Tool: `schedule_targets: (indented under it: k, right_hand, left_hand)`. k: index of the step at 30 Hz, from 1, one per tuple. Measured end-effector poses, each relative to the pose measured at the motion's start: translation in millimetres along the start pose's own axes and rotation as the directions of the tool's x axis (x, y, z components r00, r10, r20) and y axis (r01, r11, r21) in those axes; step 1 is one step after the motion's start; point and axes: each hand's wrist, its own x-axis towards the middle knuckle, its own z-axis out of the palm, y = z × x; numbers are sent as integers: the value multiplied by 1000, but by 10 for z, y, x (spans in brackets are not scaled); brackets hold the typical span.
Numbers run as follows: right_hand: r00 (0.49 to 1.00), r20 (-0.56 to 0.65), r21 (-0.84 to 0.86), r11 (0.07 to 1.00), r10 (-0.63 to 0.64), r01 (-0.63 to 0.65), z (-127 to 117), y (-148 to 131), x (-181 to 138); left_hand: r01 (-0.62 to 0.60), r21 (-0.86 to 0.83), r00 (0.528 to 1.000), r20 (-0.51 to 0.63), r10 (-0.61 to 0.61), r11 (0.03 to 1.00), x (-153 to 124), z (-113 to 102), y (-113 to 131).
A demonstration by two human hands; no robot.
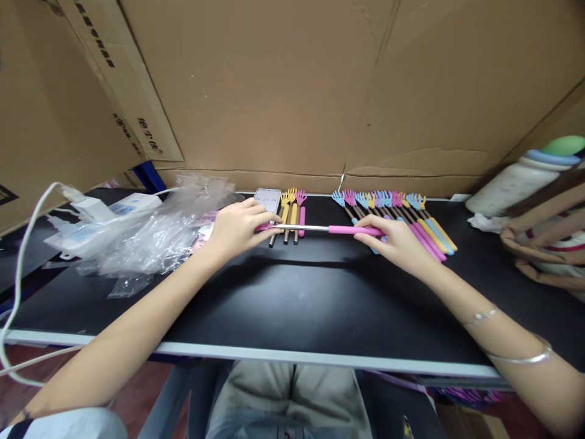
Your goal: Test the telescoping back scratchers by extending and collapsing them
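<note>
A pink back scratcher (350,230) with a thin metal rod is stretched level between my two hands above the black tabletop. My left hand (242,224) pinches its pink head end, which the fingers mostly cover. At the other end, my right hand (393,239) grips the pink handle. Behind the rod lie a few yellow and pink scratcher heads (292,196) with dark tubes and loose yellow and pink handles (294,216). A row of several back scratchers in blue, pink and yellow (427,225) rests just beyond my right hand.
A phone (267,200) showing a timer lies behind my left hand. Clear plastic bags (159,238) are heaped at the left beside a white power strip (132,204) with cables. At right are a white bottle (516,183) and a brown bag (539,244). Cardboard walls (283,91) close the back.
</note>
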Motion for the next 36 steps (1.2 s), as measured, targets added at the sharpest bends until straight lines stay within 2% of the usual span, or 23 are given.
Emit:
schedule_targets:
  k: [8,13,22,27,36]
  right_hand:
    - [999,-27,29,999,31,-30,-39,-31,-1]
    - [1000,-24,66,998,-6,8,10,28,-11]
    - [999,-38,-12,999,-32,31,38,64,-27]
    - [998,-60,9,1000,-28,29,66,11,-37]
    - [995,-87,13,998,-53,54,88,-1,-52]
  left_hand:
    - [-32,-64,999,20,34,997,-18,25,-26]
    - [-28,-86,1000,-10,27,996,-28,38,0]
    - [8,-183,998,57,2,983,-55,119,16]
    - [-33,-175,996,76,47,984,-67,142,-5]
    - [-48,-106,997,62,55,993,-71,130,-1]
